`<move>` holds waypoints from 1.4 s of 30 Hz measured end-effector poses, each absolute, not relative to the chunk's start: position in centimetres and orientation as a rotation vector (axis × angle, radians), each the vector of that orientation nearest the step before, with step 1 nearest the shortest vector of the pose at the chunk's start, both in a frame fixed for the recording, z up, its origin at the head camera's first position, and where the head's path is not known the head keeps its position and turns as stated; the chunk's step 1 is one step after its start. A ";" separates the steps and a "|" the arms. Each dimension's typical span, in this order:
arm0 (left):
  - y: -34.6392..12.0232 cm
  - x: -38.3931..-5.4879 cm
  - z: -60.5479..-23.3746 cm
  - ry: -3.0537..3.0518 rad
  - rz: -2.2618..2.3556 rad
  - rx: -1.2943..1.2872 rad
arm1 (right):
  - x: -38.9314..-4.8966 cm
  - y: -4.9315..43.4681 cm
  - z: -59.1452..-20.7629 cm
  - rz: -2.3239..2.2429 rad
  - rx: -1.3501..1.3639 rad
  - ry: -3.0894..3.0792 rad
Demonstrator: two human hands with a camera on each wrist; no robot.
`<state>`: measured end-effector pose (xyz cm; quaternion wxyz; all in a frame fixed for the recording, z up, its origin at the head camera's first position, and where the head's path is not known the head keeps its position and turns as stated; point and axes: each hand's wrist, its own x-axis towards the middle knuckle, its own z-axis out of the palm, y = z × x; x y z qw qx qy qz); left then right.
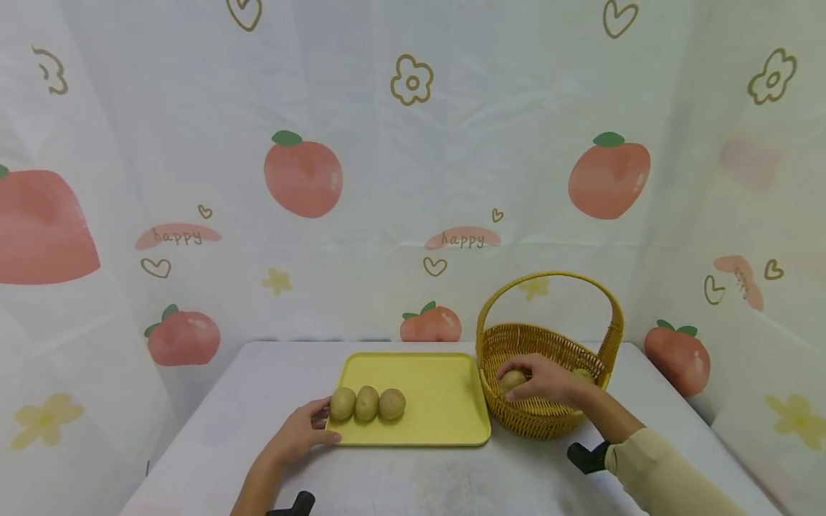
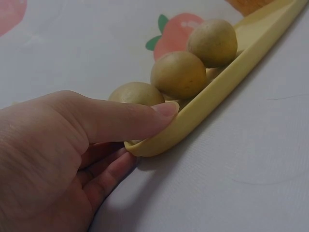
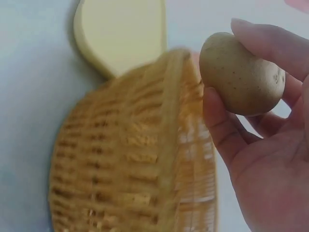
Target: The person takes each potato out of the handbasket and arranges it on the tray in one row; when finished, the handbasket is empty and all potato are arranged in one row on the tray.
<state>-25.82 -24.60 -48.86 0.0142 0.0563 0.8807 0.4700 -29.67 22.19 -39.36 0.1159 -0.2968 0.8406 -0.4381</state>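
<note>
My right hand [image 1: 540, 380] grips a potato [image 3: 241, 75] between thumb and fingers, over the wicker basket [image 1: 538, 430] at the right. Behind that forearm, another potato [image 1: 584, 375] shows inside the basket. On the yellow tray [image 1: 439, 401], three potatoes stand in a row at its left end: one at the edge [image 1: 343, 404], one in the middle [image 1: 367, 403] and one on the inner side [image 1: 391, 405]. My left hand [image 2: 63, 140] holds the tray's near left corner, thumb lying over the rim and fingers against the outside.
The basket's tall arched handle [image 1: 551, 274] rises above its rim, and its left side stands close against the tray's right edge. Everything rests on a white-covered table [image 1: 271, 373]. A printed cloth [image 1: 361, 272] hangs behind and at both sides.
</note>
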 end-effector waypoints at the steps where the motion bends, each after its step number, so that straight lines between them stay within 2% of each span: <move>1: -24.6 -25.8 -48.9 2.741 1.465 0.173 | -29.6 21.9 -39.2 -1.288 -0.888 2.466; 22: -24.6 -26.0 -49.0 2.735 1.469 0.135 | -29.4 12.8 -38.3 -1.353 -1.062 2.434; 31: -24.8 -25.9 -49.0 2.727 1.479 0.205 | -29.8 9.6 -41.4 -1.273 -1.012 2.629; 42: -24.6 -25.8 -48.9 2.735 1.479 0.153 | -30.1 6.8 -45.5 -1.222 -0.831 2.716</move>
